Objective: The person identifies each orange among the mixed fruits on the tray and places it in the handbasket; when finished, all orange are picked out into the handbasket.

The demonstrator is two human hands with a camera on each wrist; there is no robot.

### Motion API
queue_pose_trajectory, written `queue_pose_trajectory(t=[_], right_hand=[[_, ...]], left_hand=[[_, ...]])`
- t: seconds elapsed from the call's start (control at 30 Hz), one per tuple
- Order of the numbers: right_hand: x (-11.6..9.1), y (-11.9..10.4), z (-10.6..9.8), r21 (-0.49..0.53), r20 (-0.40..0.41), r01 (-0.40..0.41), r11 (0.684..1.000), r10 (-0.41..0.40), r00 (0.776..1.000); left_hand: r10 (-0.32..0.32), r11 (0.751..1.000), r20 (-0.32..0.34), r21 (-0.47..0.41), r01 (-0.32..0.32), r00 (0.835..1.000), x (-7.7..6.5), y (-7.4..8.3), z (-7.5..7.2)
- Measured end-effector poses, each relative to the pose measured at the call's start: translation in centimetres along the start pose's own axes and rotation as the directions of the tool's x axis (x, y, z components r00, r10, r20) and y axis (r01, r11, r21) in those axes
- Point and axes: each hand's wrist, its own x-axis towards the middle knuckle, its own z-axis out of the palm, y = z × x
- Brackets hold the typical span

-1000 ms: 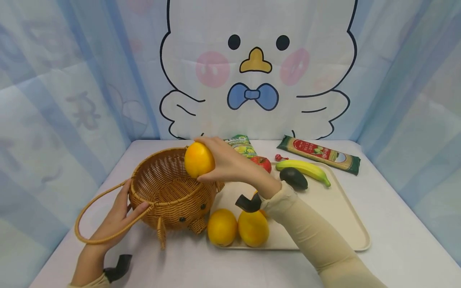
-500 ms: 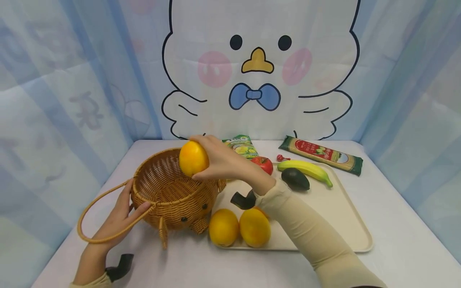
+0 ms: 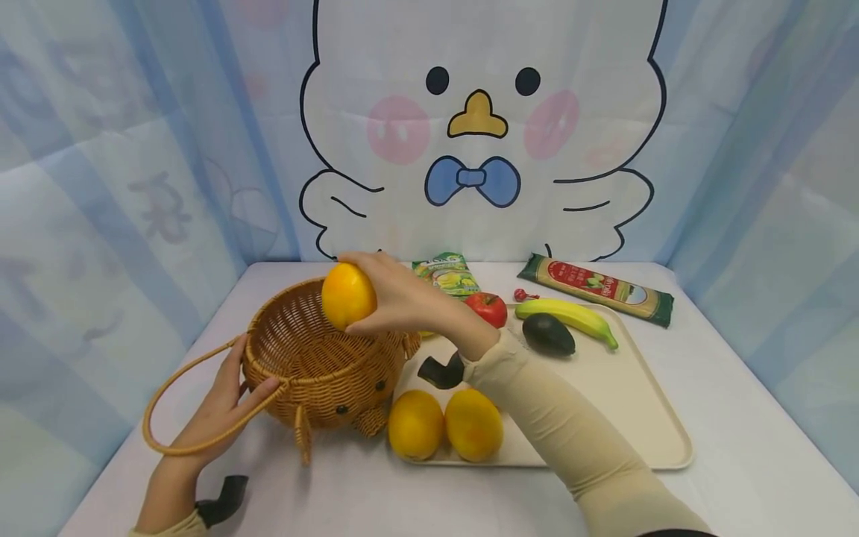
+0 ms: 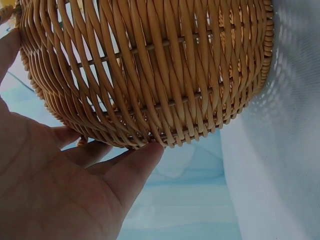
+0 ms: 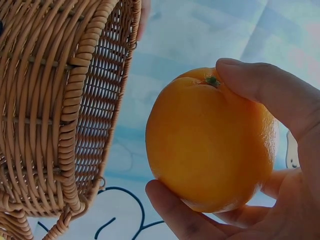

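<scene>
My right hand (image 3: pixel 396 298) grips an orange (image 3: pixel 348 296) above the right side of an open wicker basket (image 3: pixel 315 397) with an animal face. In the right wrist view the thumb rests near the orange's green stem end, with fingers around the other side; the orange (image 5: pixel 210 145) is apart from the rim. Against the basket's left wall lies my left hand (image 3: pixel 215 414), fingers spread and touching the weave, as the left wrist view shows. The basket's handle (image 3: pixel 150 418) hangs down across that hand. Inside, the visible basket floor is bare wicker.
Two more oranges (image 3: pixel 416 425) sit at the near left corner of a cream tray (image 3: pixel 624 395). An avocado (image 3: pixel 549 334), a banana (image 3: pixel 570 315) and a red apple (image 3: pixel 488 308) are farther back. Behind lie a lollipop (image 3: pixel 522 294), a green packet (image 3: pixel 448 276) and a noodle pack (image 3: pixel 597 287).
My right hand has carried the orange a little to the left, farther over the basket's opening. My left hand and the basket have stayed in place.
</scene>
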Motion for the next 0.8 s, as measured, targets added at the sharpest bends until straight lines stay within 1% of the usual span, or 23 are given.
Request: queue_pose_trajectory(t=[0.23,0.43,0.8], right_hand=[[0.8,-0.5,0.4,0.014,0.020,-0.002,1.000,0.002,1.000],[1.0,-0.6,0.4,0.003,0.026,-0.007,1.000,0.007,1.000],[2.3,-1.3,0.7,0.000,0.053,0.011,1.000,-0.011,0.999]], left_hand=[[-0.005,1.000,0.000,-0.004,0.005,1.000,-0.1,-0.1,0.0],[0.002,1.000,-0.001,-0.005,-0.002,1.000,-0.1,0.0,-0.1],[-0.007,1.000,0.008,-0.005,0.007,1.000,0.0,-0.2,-0.1]])
